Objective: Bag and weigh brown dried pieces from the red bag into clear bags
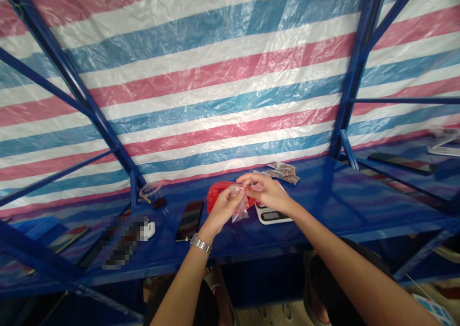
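Observation:
Between my two hands is a small clear plastic bag [240, 212], hanging below the fingers over the table. My left hand [223, 207], with a metal watch [200, 244] on its wrist, is closed on the bag's left side. Fingers of my right hand [268, 191] pinch near the bag's top edge. Whether anything is inside the bag is too small to tell. Behind the hands sits a red plastic basin or bag [214, 192], partly covered by them. A white digital scale [264, 220] stands just under my right hand, its top mostly hidden.
On the blue table [223, 244] a dark phone [189, 219] lies to the left. Bags of small brown pieces [285, 173] lie behind the scale. Farther left are a white object [150, 230] and clear plastic [151, 192]. Blue metal posts [347, 91] frame a striped sheet [230, 77].

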Action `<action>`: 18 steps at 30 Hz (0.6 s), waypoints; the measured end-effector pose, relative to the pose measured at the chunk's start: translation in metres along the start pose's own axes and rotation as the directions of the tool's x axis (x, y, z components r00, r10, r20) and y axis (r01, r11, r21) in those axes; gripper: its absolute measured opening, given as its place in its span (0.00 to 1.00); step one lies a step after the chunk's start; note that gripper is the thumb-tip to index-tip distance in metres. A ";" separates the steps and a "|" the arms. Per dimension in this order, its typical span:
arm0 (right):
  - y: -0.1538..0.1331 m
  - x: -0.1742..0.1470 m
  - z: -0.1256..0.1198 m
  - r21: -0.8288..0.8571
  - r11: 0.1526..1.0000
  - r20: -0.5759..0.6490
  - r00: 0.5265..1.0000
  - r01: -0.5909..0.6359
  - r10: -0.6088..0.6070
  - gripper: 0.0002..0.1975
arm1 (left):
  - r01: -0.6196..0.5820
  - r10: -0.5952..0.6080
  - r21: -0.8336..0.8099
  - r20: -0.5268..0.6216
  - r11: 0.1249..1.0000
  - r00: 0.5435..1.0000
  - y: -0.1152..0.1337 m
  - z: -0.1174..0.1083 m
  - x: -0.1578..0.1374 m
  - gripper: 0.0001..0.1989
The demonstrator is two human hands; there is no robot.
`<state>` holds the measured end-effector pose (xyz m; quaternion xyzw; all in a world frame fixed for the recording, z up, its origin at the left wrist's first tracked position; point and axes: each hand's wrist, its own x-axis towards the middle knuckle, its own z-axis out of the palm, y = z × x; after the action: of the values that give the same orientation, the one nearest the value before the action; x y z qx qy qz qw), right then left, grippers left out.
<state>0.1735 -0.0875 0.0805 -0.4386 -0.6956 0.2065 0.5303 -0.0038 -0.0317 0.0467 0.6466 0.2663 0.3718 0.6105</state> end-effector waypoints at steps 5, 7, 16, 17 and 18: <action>0.021 0.002 0.012 -0.213 0.977 -0.105 0.994 0.020 -0.043 0.17 | -0.157 0.194 0.151 -0.277 0.976 0.941 0.008 -0.029 0.006 0.25; 0.031 0.000 0.016 -0.413 0.910 -0.010 1.000 0.019 -0.026 0.16 | -0.187 0.282 0.259 -0.404 0.948 0.870 0.007 -0.044 0.010 0.23; 0.050 0.014 0.047 -0.712 0.695 0.243 0.964 0.101 0.108 0.14 | 0.033 0.401 0.765 -0.373 0.643 0.836 -0.026 -0.081 0.015 0.11; 0.052 0.018 0.050 -0.709 0.698 0.259 0.957 0.095 0.133 0.13 | 0.072 0.396 0.796 -0.375 0.601 0.838 -0.030 -0.081 0.016 0.11; 0.054 0.020 0.052 -0.698 0.711 0.276 0.949 0.088 0.153 0.13 | 0.110 0.390 0.817 -0.383 0.567 0.837 -0.034 -0.081 0.018 0.11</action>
<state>0.1456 -0.0326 0.0327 -0.5806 -0.7886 0.0029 0.2022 -0.0546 0.0344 0.0142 0.7449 0.5072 0.4181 0.1144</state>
